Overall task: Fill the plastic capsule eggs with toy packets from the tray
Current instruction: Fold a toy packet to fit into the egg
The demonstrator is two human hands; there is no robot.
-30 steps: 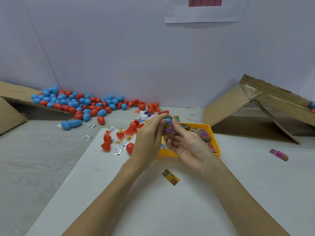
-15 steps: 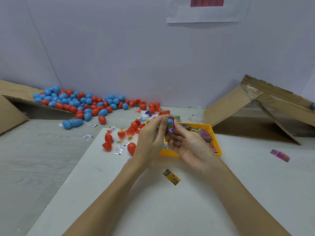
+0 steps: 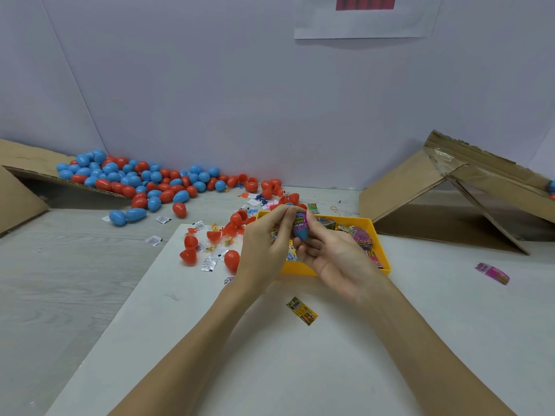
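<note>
Over the yellow tray (image 3: 301,269) my two hands meet. My right hand (image 3: 333,256) holds a blue egg half (image 3: 301,233) between thumb and fingers. A pink toy packet (image 3: 300,222) sticks out of that half. My left hand (image 3: 265,243) pinches the packet's top with its fingertips. The tray holds several pink and yellow packets (image 3: 362,238). Open red egg halves (image 3: 189,255) and small clear packets (image 3: 209,263) lie left of the tray.
A heap of blue and red eggs (image 3: 141,183) lies at the back left by a cardboard flap (image 3: 21,163). A folded cardboard box (image 3: 456,190) stands at right. A yellow packet (image 3: 302,310) and a pink packet (image 3: 492,273) lie loose on the white board (image 3: 330,370).
The blue egg half has tilted more upright in my right hand, and the pink packet now shows standing in it. Both hands stay over the tray.
</note>
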